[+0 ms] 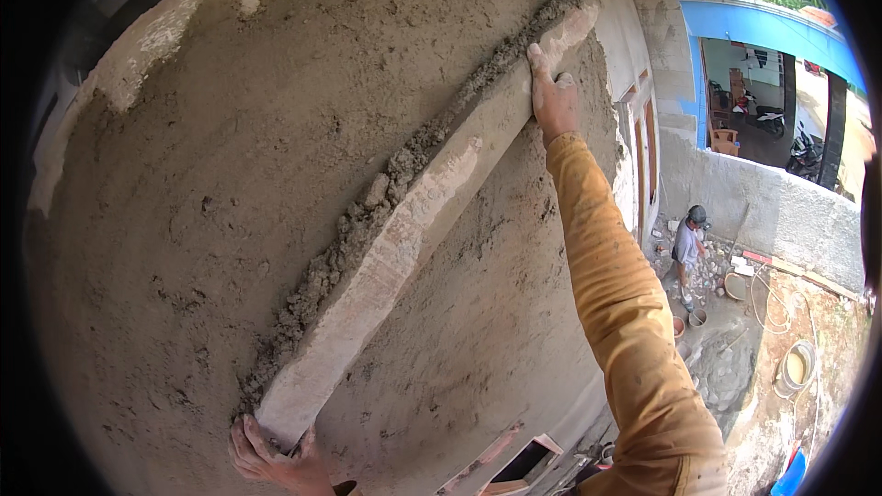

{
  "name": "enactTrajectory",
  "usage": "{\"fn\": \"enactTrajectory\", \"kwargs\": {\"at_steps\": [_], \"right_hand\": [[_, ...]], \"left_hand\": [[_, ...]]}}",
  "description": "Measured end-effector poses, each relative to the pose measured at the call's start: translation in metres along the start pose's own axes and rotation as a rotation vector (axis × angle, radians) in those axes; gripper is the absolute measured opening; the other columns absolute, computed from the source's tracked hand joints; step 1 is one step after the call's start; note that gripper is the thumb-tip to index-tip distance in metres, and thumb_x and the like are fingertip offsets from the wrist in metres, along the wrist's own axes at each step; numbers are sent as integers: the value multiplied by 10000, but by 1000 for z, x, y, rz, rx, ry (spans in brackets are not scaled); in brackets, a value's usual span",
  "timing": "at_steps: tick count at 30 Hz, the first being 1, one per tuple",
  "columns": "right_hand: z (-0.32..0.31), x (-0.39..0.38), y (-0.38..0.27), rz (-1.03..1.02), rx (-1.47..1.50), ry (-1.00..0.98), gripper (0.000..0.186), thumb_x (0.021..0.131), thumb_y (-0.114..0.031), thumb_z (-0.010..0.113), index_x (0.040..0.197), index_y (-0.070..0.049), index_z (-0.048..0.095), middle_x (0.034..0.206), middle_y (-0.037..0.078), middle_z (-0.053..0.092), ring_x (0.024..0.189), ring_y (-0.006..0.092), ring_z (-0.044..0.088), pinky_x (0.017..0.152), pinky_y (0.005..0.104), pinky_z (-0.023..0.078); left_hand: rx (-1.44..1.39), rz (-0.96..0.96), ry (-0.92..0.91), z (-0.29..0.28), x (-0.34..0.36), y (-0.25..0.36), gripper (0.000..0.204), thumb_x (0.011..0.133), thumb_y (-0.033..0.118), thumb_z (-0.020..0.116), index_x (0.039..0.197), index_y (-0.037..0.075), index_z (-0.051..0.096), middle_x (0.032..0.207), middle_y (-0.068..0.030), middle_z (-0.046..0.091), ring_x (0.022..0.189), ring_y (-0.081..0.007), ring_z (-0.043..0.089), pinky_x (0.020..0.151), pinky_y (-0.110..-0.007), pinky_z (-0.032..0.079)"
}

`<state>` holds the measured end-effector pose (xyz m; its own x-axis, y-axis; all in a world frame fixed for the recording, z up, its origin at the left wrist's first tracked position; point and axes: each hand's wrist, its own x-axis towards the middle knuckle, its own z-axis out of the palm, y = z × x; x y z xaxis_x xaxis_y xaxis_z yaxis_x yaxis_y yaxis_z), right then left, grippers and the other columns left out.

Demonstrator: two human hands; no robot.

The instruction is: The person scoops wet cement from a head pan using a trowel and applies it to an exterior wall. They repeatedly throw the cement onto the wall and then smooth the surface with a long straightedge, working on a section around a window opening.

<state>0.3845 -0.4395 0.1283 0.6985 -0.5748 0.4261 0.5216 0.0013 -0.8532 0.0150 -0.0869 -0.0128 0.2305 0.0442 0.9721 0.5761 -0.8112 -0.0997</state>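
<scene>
Long straightedge board (413, 230) is lying diagonally against the wet plastered wall (184, 220), running from lower centre of the frame up to the upper right. Its upper edge is carrying a ridge of scraped-off mortar (367, 211).

Left hand (276, 459) is gripping the board's lower end at the bottom of the frame, fingers curled round the end. Right hand (551, 96) is pressing on the upper end, upper right of centre, fingers wrapping over the edge; the grip on both ends is closed round the board.

Handling, as a judgement: board is looking stiff and fairly heavy, heavier with the mortar load, and caked with slippery paste. Holding at both ends, as now, is looking the sound way; a middle hold would be tipping it.

Plaster is soft, rough and easily gouged.

Around: a window opening (519, 464) is sitting below the board, bottom centre. Far below at right, another person (687, 253) is standing among rubble with buckets (797, 366) nearby, beside a grey boundary wall (781, 211). Falling mortar could be landing down there.
</scene>
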Motion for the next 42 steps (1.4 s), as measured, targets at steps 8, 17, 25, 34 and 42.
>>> {"fn": "enactTrajectory", "kwargs": {"at_steps": [8, 17, 25, 34, 42], "right_hand": [[6, -124, 1, 37, 504, -466, 379, 861, -463, 544, 830, -86, 533, 606, -30, 484, 441, 45, 419, 381, 174, 326], [19, -261, -31, 33, 407, -571, 345, 859, -451, 561, 809, -112, 520, 611, -41, 451, 444, 13, 356, 384, 182, 269], [27, -43, -15, -128, 515, -485, 412, 934, -341, 447, 1236, -63, 485, 746, -12, 480, 543, 41, 360, 453, 189, 296], [29, -219, 2, -69, 487, -624, 370, 943, -336, 435, 1188, -72, 521, 682, -39, 450, 512, 16, 353, 427, 155, 283], [39, -288, -36, -12, 585, -591, 352, 893, -409, 520, 927, -59, 534, 630, -21, 476, 435, 19, 371, 376, 166, 276]], "left_hand": [[205, 77, -4, -19, -9, -153, 801, 723, 681, 496, 1241, 75, 427, 1230, -140, 438, 1177, -334, 388, 1017, -514, 235], [342, 31, 27, -53, -1, -294, 844, 648, 621, 596, 1308, 138, 388, 1266, -101, 432, 1227, -285, 372, 1067, -510, 162], [146, 315, 246, -47, 168, -203, 852, 605, 560, 669, 1310, 156, 413, 1209, -117, 454, 1157, -310, 404, 1018, -509, 255], [297, 74, -65, -56, 13, -271, 856, 627, 540, 672, 1308, 127, 356, 1233, -118, 413, 1205, -308, 362, 1050, -529, 155], [451, 59, 8, -61, 30, -332, 922, 640, 587, 618, 1344, 73, 314, 1301, -144, 375, 1255, -313, 317, 1059, -520, 142]]}}
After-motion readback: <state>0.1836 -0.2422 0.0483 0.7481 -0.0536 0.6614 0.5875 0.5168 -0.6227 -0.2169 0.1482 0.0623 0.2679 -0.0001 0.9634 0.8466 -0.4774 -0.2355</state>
